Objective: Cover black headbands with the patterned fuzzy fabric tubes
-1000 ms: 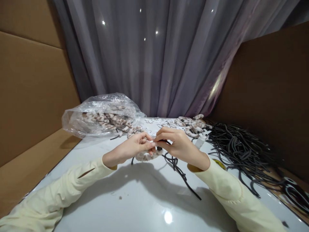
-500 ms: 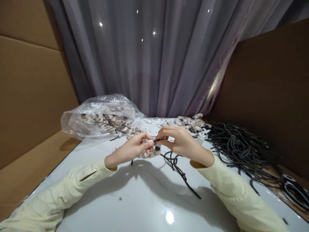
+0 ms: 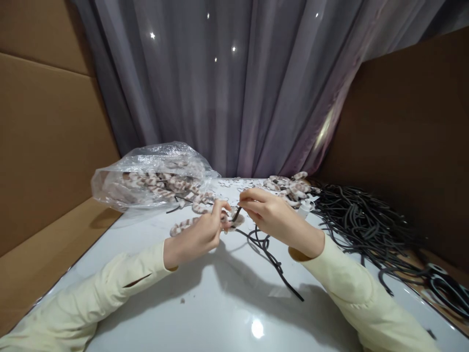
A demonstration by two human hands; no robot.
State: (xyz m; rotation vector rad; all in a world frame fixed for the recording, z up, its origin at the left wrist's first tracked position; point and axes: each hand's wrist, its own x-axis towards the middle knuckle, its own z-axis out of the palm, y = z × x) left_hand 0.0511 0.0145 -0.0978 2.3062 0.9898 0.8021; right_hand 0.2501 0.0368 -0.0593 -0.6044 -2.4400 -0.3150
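My left hand (image 3: pixel 200 235) is closed around a fuzzy brown-and-white striped tube (image 3: pixel 183 225), whose left part lies out past the wrist and whose pale end shows at the fingertips. My right hand (image 3: pixel 273 211) pinches a thin black cord (image 3: pixel 237 213) between thumb and fingers. The cord slants down from that pinch to the tube's end beside my left fingers; whether it sits inside the tube I cannot tell. Several loose black cords (image 3: pixel 273 257) lie on the white table (image 3: pixel 205 313) just below my right hand.
A clear plastic bag (image 3: pixel 120 183) of striped fuzzy pieces stands at the back left. More fuzzy pieces (image 3: pixel 291 186) lie at the back right, near a small white bottle (image 3: pixel 306 208). A black cord heap (image 3: pixel 362 225) and scissors (image 3: pixel 449 291) are on the right. Cardboard walls (image 3: pixel 44 137) flank the table.
My right hand has drawn slightly up from my left, and a longer stretch of black cord shows between them. My left hand has turned, with its back more toward me.
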